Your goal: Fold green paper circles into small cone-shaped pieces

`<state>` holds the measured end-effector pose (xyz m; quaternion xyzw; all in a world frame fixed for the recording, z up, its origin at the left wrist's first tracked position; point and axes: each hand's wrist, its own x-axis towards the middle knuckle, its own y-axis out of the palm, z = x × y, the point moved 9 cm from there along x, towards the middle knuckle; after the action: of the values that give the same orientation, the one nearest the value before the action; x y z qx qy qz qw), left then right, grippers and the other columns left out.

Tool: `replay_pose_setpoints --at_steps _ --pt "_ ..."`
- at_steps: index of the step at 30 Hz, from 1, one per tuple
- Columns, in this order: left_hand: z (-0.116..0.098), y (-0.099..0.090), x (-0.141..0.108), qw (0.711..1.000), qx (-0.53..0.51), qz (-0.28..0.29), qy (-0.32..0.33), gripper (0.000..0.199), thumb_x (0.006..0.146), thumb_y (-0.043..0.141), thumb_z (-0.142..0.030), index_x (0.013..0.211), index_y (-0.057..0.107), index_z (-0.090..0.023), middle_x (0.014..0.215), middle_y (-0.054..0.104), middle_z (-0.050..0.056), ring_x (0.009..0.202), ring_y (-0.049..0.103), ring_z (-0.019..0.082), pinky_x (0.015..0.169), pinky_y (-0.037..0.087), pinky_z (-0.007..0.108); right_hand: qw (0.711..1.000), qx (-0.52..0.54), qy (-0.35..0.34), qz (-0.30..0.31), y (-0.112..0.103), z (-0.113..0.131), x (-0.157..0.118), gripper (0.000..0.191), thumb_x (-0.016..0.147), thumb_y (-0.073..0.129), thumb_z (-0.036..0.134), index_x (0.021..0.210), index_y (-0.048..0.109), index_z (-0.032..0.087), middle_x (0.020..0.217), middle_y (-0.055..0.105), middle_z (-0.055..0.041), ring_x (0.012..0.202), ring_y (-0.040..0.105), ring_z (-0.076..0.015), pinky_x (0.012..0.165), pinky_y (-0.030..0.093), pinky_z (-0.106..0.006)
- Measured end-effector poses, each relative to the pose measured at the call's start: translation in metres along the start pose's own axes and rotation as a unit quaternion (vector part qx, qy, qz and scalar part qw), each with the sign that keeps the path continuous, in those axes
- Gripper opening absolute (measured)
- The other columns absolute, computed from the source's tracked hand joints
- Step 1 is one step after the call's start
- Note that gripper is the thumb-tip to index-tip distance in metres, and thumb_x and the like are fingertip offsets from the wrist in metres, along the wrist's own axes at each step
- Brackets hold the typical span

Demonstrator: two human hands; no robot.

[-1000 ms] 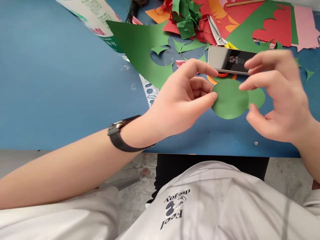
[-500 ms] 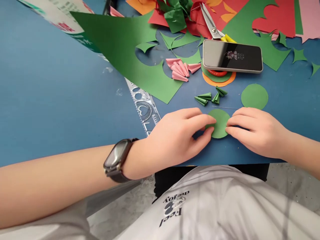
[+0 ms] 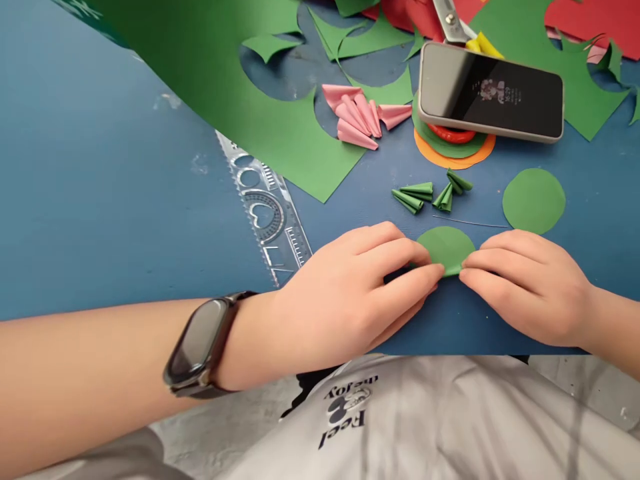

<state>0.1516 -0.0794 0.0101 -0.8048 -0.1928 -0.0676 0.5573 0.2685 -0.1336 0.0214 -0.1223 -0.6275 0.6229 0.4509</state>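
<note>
Between my two hands a green paper circle [image 3: 447,247] lies at the table's near edge, its lower rim bent upward. My left hand [image 3: 365,287], with a dark watch [image 3: 197,347] on the wrist, pinches the circle's left side between thumb and fingers. At the opposite side, my right hand [image 3: 535,283] pinches its right edge. A thin wire or needle [image 3: 470,221] lies just beyond the circle. Several small rolled green paper cones [image 3: 415,197] sit past it, and a second green paper circle [image 3: 534,200] rests beyond my right hand.
A phone [image 3: 490,92] lies on stacked orange and green circles [image 3: 453,159]. Scissors [image 3: 450,20] are behind it. Several rolled pink paper cones [image 3: 357,117] sit beside a large cut green sheet [image 3: 290,143], which partly covers a clear stencil ruler [image 3: 265,217]. Red paper [image 3: 600,23] is at the back.
The circle was flat; its near edge is now curled up between my fingertips. The view has moved closer to the table.
</note>
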Motion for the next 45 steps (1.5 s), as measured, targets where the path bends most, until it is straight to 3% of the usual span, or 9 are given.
replay_pose_setpoints --at_steps 6,12,19,23,27,35,37,40,45 --pt "0.007 0.001 -0.003 0.999 -0.015 0.027 -0.039 0.03 0.102 0.055 -0.015 0.121 0.074 -0.031 0.102 0.078 0.006 0.081 0.067 0.023 0.075 0.06 0.041 0.997 0.048 0.048 0.042 0.005 -0.008 0.0 0.032 0.094 0.06 0.004 0.108 0.079 0.025 0.095 0.079 -0.008 0.084 0.069 -0.0273 0.071 0.063 -0.045" --pt "-0.003 -0.002 -0.007 0.999 0.037 0.027 -0.005 0.024 0.101 0.06 -0.019 0.118 0.077 -0.024 0.091 0.073 0.009 0.074 0.058 0.024 0.066 0.055 0.041 0.996 0.041 0.055 0.063 0.007 -0.007 0.003 0.019 0.095 0.066 0.008 0.095 0.081 0.019 0.094 0.078 -0.0113 0.082 0.067 -0.026 0.071 0.062 -0.046" --pt "-0.006 -0.001 -0.004 0.997 0.066 0.032 -0.007 0.021 0.105 0.061 -0.027 0.105 0.08 -0.02 0.09 0.076 0.009 0.072 0.062 0.024 0.057 0.054 0.042 0.995 0.037 0.057 0.072 0.005 -0.007 0.006 0.024 0.098 0.064 0.011 0.091 0.082 0.025 0.093 0.077 -0.0069 0.082 0.067 -0.0247 0.073 0.064 -0.043" --pt "-0.009 -0.006 -0.003 0.998 0.067 0.002 0.008 0.02 0.106 0.062 -0.024 0.109 0.079 -0.015 0.112 0.081 0.011 0.092 0.074 0.029 0.072 0.063 0.046 0.996 0.032 0.03 0.079 0.003 -0.003 0.003 0.02 0.095 0.069 0.009 0.103 0.082 0.022 0.112 0.08 -0.0092 0.103 0.072 -0.0288 0.089 0.065 -0.044" --pt "-0.009 -0.006 -0.005 0.998 0.055 0.017 -0.011 0.02 0.108 0.058 -0.019 0.113 0.077 -0.017 0.122 0.081 0.01 0.107 0.076 0.026 0.089 0.065 0.042 0.995 0.058 0.025 0.078 0.004 -0.002 0.001 0.019 0.099 0.065 0.01 0.113 0.076 0.015 0.122 0.079 -0.011 0.118 0.072 -0.0289 0.096 0.062 -0.045" --pt "-0.007 -0.006 -0.003 0.998 0.051 0.021 -0.038 0.017 0.11 0.058 -0.019 0.114 0.074 -0.017 0.12 0.082 0.006 0.105 0.078 0.023 0.091 0.064 0.038 0.994 0.058 0.032 0.09 0.007 -0.003 0.004 0.017 0.104 0.062 0.012 0.119 0.07 0.011 0.122 0.081 -0.0093 0.118 0.071 -0.0251 0.084 0.056 -0.044" --pt "-0.004 -0.011 -0.003 0.997 0.049 -0.008 -0.056 0.017 0.11 0.057 -0.019 0.115 0.072 -0.014 0.116 0.082 0.007 0.102 0.078 0.023 0.09 0.065 0.04 0.993 0.059 0.037 0.091 0.007 -0.004 0.004 0.017 0.104 0.064 0.012 0.119 0.07 0.011 0.122 0.081 -0.0089 0.118 0.071 -0.0246 0.085 0.056 -0.044" --pt "-0.001 -0.005 -0.004 0.997 0.016 0.015 -0.072 0.018 0.109 0.061 -0.024 0.12 0.07 -0.013 0.111 0.082 0.007 0.099 0.078 0.021 0.089 0.067 0.037 0.993 0.06 0.046 0.096 0.007 -0.005 0.003 0.019 0.103 0.066 0.012 0.121 0.07 0.011 0.122 0.081 -0.0095 0.119 0.071 -0.0243 0.086 0.056 -0.044" --pt "0.003 -0.012 -0.006 0.994 0.039 -0.017 -0.097 0.02 0.108 0.06 -0.023 0.121 0.07 -0.012 0.107 0.082 0.008 0.092 0.077 0.022 0.091 0.067 0.04 0.993 0.058 0.041 0.096 0.006 -0.003 0.003 0.018 0.103 0.065 0.012 0.12 0.072 0.008 0.122 0.08 -0.0109 0.118 0.071 -0.0245 0.083 0.055 -0.043"
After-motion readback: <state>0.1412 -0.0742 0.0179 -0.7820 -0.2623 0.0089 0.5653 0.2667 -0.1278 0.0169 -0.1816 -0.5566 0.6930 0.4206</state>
